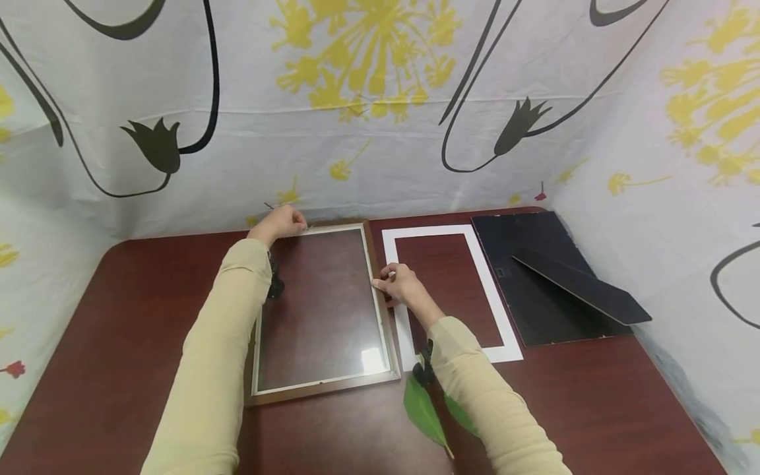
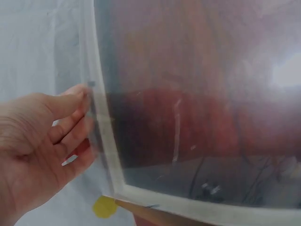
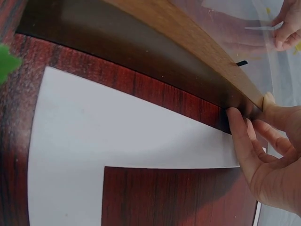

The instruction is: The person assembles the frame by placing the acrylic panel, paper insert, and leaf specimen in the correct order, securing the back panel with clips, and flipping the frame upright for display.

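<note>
A brown wooden picture frame [image 1: 323, 394] lies on the table, with a clear pane [image 1: 320, 310] edged by a pale border inside it. At its far left corner, my left hand [image 1: 280, 224] pinches what looks like the pane's far edge; in the left wrist view, thumb and fingers of the hand [image 2: 51, 127] meet at that edge. My right hand [image 1: 404, 287] grips the frame's right side. In the right wrist view, its thumb lies over the wooden rim [image 3: 202, 42] and its fingers touch the outer side. A small black tab [image 3: 241, 63] sticks out from the rim.
Right of the frame lies a white mat [image 1: 489, 290] with a rectangular opening. Beyond it is a black backing board [image 1: 510, 237] with its stand flap [image 1: 584, 287] raised. Green leaves [image 1: 424, 409] lie near my right forearm. Printed white cloth [image 1: 380, 152] surrounds the table [image 1: 160, 316].
</note>
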Motion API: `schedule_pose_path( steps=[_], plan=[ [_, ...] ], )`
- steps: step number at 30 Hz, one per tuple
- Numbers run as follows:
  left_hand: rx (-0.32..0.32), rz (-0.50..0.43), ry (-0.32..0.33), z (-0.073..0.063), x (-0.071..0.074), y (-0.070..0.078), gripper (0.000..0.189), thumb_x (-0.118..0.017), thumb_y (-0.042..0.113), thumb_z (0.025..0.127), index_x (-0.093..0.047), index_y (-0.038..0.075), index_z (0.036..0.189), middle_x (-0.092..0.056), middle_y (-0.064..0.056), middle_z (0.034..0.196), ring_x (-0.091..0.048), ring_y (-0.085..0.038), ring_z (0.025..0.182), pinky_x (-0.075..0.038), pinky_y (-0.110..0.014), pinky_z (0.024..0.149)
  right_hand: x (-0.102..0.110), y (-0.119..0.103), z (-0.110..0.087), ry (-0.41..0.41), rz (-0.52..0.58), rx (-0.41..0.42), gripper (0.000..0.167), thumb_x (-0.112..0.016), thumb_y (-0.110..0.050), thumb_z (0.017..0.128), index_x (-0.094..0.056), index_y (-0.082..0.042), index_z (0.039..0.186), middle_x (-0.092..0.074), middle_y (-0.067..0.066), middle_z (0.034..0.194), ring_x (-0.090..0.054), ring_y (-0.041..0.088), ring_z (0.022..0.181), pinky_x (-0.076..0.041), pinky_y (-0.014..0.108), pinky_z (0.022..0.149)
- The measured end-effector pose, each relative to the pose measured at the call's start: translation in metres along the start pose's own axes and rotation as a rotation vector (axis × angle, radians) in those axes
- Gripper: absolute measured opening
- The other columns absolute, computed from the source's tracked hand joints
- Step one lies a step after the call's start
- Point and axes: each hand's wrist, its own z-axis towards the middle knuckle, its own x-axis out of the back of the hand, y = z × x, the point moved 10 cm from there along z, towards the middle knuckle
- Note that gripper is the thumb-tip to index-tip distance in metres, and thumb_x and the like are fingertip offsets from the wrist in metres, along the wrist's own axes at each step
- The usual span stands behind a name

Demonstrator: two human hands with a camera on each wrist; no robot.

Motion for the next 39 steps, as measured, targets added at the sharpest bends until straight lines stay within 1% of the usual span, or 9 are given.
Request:
schedule_pose_path(
  steps=[3,8,10,13,18,23,26,32,39],
  plan=[
    [-0.049,-0.018,-0.063,0.001,0.001,0.003,0.026,-0.061,0.036,0.086,-0.071,0.013,0.092,-0.069,-0.005,0.090,-0.061,-0.021,0.084,-0.050,-0.035,0.073,-0.002,0.000,-0.001,-0.007,0.006,-0.003,0.033,-0.063,-0.018,0.086,-0.053,-0.001,0.114,-0.057,0.017,0.103,-0.056,0.020,0.081,-0.058,0.032,0.062],
    [-0.071,0.027,-0.084,-0.040,0.029,0.064,0.012,-0.065,0.020,0.085,-0.072,0.010,0.088,-0.070,-0.007,0.088,-0.063,-0.020,0.078,-0.051,-0.030,0.069,-0.002,0.001,-0.002,-0.001,0.005,-0.004,0.033,-0.064,-0.018,0.086,-0.055,-0.001,0.113,-0.058,0.017,0.102,-0.057,0.020,0.081,-0.058,0.031,0.061],
    [-0.009,0.069,-0.128,-0.059,0.037,0.089,0.012,-0.063,0.007,0.085,-0.070,0.001,0.093,-0.069,-0.017,0.093,-0.064,-0.027,0.080,-0.053,-0.035,0.069,-0.004,0.002,-0.003,-0.003,0.002,-0.003,0.033,-0.064,-0.018,0.086,-0.055,-0.001,0.113,-0.059,0.018,0.102,-0.059,0.022,0.083,-0.058,0.030,0.060],
    [-0.015,0.074,-0.161,-0.071,0.042,0.104,0.013,-0.063,0.001,0.083,-0.068,-0.005,0.093,-0.068,-0.021,0.091,-0.063,-0.027,0.072,-0.053,-0.031,0.062,-0.007,0.002,-0.003,-0.011,-0.006,0.003,0.033,-0.064,-0.018,0.086,-0.055,-0.002,0.113,-0.059,0.018,0.102,-0.059,0.022,0.084,-0.057,0.029,0.059],
    [-0.050,0.090,-0.196,-0.076,0.044,0.114,0.012,-0.065,-0.001,0.081,-0.067,-0.008,0.089,-0.068,-0.023,0.085,-0.064,-0.027,0.064,-0.054,-0.031,0.059,-0.011,0.001,-0.003,-0.017,0.005,0.001,0.032,-0.063,-0.017,0.086,-0.055,-0.001,0.113,-0.059,0.018,0.103,-0.061,0.024,0.085,-0.058,0.031,0.061],
    [-0.052,0.102,-0.222,-0.074,0.045,0.115,0.013,-0.066,-0.002,0.080,-0.065,-0.009,0.090,-0.067,-0.025,0.087,-0.065,-0.030,0.070,-0.056,-0.034,0.064,-0.012,0.000,0.000,-0.022,0.004,0.002,0.034,-0.065,-0.020,0.085,-0.055,-0.002,0.112,-0.060,0.017,0.100,-0.063,0.024,0.083,-0.058,0.032,0.061],
    [-0.079,0.203,-0.217,-0.074,0.048,0.118,0.017,-0.068,0.002,0.079,-0.066,-0.008,0.093,-0.067,-0.023,0.091,-0.064,-0.031,0.078,-0.054,-0.036,0.070,-0.012,0.000,0.003,-0.025,-0.001,-0.002,0.034,-0.065,-0.021,0.085,-0.056,-0.003,0.112,-0.060,0.016,0.098,-0.063,0.023,0.082,-0.058,0.032,0.061],
    [-0.173,0.375,-0.239,-0.072,0.041,0.130,0.014,-0.063,0.008,0.085,-0.069,-0.004,0.086,-0.068,-0.017,0.084,-0.058,-0.022,0.069,-0.049,-0.035,0.064,-0.007,-0.001,0.000,-0.012,0.014,-0.014,0.033,-0.063,-0.018,0.086,-0.055,-0.002,0.114,-0.057,0.016,0.099,-0.058,0.020,0.080,-0.058,0.032,0.063],
    [-0.127,0.425,-0.246,-0.061,0.028,0.123,0.012,-0.057,0.007,0.089,-0.067,0.001,0.087,-0.065,-0.013,0.083,-0.054,-0.017,0.065,-0.043,-0.030,0.060,-0.003,0.000,0.002,-0.002,0.017,-0.018,0.033,-0.063,-0.017,0.087,-0.054,-0.001,0.114,-0.056,0.016,0.100,-0.058,0.020,0.077,-0.058,0.031,0.061]
  ],
)
